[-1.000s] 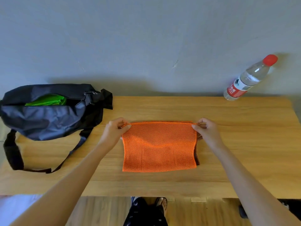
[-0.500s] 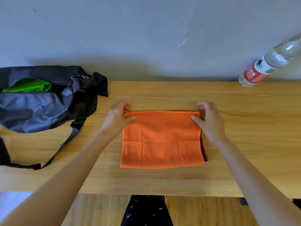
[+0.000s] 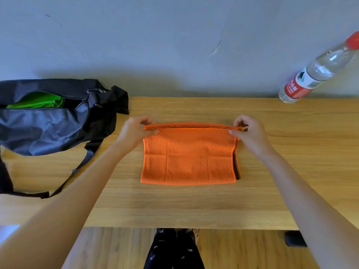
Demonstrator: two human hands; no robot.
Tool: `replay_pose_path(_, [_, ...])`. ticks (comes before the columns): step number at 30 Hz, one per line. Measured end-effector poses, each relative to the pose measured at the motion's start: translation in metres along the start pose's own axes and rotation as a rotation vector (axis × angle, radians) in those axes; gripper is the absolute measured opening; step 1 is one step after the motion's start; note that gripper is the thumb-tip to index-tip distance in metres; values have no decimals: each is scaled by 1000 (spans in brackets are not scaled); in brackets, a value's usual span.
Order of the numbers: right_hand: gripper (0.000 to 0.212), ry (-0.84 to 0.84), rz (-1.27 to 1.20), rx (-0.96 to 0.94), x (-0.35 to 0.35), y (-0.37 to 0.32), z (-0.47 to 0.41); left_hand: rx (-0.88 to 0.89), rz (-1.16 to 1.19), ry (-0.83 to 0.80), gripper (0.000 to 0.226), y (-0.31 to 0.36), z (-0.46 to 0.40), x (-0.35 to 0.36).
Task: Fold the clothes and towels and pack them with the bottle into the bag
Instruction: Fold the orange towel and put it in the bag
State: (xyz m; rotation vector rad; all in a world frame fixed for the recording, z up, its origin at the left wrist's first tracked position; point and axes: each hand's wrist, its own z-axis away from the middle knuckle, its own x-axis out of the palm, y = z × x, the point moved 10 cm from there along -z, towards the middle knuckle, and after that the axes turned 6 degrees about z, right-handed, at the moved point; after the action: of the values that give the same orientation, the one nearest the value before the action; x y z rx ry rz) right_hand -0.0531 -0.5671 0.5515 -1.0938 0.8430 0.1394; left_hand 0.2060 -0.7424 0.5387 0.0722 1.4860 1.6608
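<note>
The folded orange mesh cloth point(image 3: 189, 154) lies flat at the centre of the wooden table point(image 3: 291, 152). Its far edge is raised slightly off the layer beneath. The left hand point(image 3: 134, 133) pinches the far left corner; the right hand point(image 3: 248, 131) pinches the far right corner. The black bag point(image 3: 48, 123) sits at the table's left end, open, with a green cloth point(image 3: 38, 100) inside. The clear water bottle point(image 3: 318, 68), red-capped, stands at the far right corner against the wall point(image 3: 155, 35).
</note>
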Motion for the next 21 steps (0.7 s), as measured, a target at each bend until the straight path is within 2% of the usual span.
replay_pose_path(3, [18, -3, -56, -51, -11, -13, 9, 34, 70, 29, 19, 13, 7, -15])
replay_pose_path(7, [20, -47, -63, -61, -12, -12, 31, 75, 70, -52, 12, 11, 27, -14])
replay_pose_path(15, [25, -132, 1, -26, 14, 17, 79, 103, 1, -167, 30, -30, 69, 8])
replay_pose_path(18, [28, -129, 4, -22, 18, 24, 91, 87, -27, -166, 22, -41, 80, 10])
replay_pose_path(21, [21, -169, 77, -19, 28, 26, 99, 78, -61, -184, 20, -63, 87, 13])
